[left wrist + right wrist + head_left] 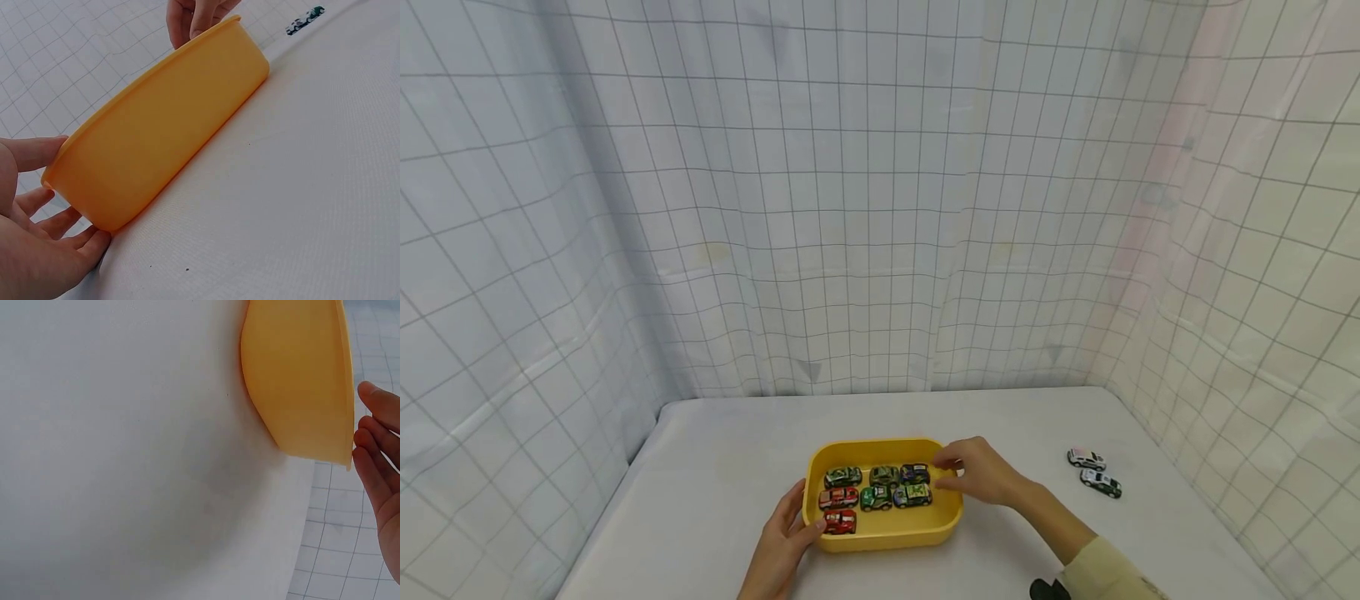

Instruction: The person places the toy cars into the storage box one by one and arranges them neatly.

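A yellow plastic tray (880, 542) stands on the white table with several small toy cars in it. Among them are a red car (840, 522), an orange-red car (838, 497) and a green car (876, 498). My left hand (784, 533) grips the tray's left end, thumb over the rim and fingers against the outer wall, as the left wrist view also shows. Over the right rim reaches my right hand (981, 472), thumb and fingers apart with nothing visible between them. Its fingertips are near a dark blue-purple car (914, 473) and a patterned car (913, 496).
Two more toy cars lie at the table's right side: a white and red one (1086, 459) and a white and dark one (1101, 483). White gridded curtains (865, 250) hang behind the table (722, 467) and along both sides.
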`<action>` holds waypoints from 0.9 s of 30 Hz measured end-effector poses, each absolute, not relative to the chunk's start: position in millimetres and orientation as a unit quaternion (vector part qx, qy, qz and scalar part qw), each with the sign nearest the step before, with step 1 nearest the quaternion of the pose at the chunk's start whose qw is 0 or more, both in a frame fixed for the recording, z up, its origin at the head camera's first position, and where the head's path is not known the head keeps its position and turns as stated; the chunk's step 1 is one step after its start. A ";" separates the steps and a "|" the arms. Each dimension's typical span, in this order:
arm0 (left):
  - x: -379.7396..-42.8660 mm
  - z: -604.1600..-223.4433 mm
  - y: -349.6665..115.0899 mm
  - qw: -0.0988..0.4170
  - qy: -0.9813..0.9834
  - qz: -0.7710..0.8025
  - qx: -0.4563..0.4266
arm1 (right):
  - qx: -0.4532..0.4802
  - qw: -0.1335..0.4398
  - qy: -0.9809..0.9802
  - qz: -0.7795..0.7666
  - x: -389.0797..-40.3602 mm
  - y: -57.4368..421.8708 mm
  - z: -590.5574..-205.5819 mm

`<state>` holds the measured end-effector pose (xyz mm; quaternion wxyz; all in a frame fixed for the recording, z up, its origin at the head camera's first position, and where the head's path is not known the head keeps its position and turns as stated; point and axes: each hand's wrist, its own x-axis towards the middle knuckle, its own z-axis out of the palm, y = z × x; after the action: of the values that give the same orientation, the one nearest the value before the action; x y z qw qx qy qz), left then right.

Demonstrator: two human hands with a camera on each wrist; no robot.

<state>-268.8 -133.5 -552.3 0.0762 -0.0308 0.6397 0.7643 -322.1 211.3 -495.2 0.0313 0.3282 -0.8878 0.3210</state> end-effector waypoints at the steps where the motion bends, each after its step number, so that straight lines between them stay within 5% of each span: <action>1: -268.6 -552.1 -133.5 0.076 0.639 0.765 -0.033 | 0.325 0.035 -0.890 0.319 -322.1 213.3 -495.2; 27: -265.0 -550.0 -134.0 0.079 0.634 0.768 -0.035 | 0.235 0.137 -0.910 0.313 -307.7 302.5 -507.6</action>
<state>-265.0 -134.0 -550.0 0.0791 -0.0348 0.6340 0.7685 -307.7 302.5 -507.6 0.1366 0.2345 -0.9102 0.3127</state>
